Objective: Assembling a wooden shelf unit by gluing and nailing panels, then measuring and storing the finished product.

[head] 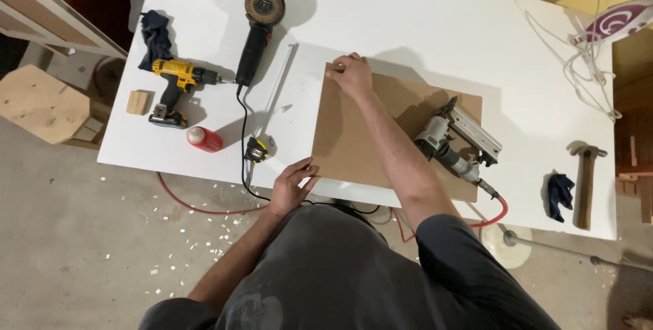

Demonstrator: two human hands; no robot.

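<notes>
Left hand (291, 186) pinches the near corner of one brown board (360, 136); right hand (350, 75) presses flat on its far corner, fingers loosely open, beside one nail gun (454, 143).

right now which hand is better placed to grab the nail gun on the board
The right hand, probably. It rests on the far left corner of the brown board, and its arm runs just beside the nail gun. The left hand grips the board's near left corner, farther away.
</notes>
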